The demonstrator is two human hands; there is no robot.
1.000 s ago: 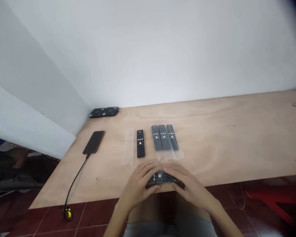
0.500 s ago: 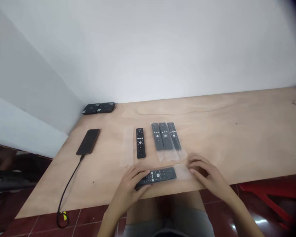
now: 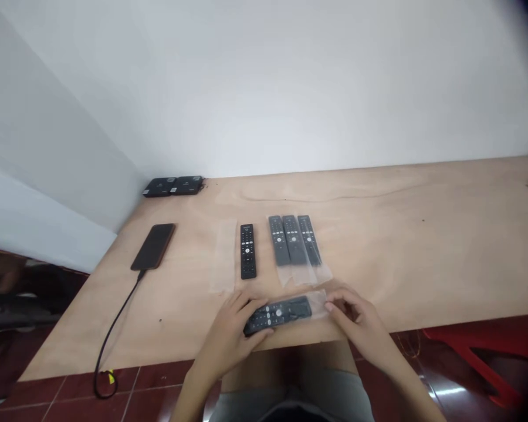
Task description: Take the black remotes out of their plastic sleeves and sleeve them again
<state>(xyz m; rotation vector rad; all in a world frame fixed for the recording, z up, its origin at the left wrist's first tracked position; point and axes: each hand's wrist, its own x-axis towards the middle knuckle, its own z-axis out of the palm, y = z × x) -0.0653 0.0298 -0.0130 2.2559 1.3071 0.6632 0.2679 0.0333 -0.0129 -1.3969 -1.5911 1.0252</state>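
Note:
A black remote point(image 3: 286, 310) in a clear plastic sleeve lies almost crosswise near the table's front edge. My left hand point(image 3: 235, 328) grips its left end between thumb and fingers. At the other end, my right hand point(image 3: 349, 310) pinches the loose end of the sleeve point(image 3: 318, 303). Behind them, three sleeved remotes point(image 3: 294, 240) lie side by side, their sleeve ends pointing toward me. To their left is a bare black remote point(image 3: 247, 252), with a flat, clear sleeve point(image 3: 224, 256) beside it.
A phone point(image 3: 154, 247) with a black cable point(image 3: 118, 328) lies at the left of the wooden table point(image 3: 400, 252). Two black boxes point(image 3: 173, 186) sit at the back left against the wall. A red stool or chair point(image 3: 475, 357) stands beyond the front edge at right.
My right hand has moved slightly left and closed on the sleeve's loose end. My left hand stays on the remote. The whole view has shifted a little.

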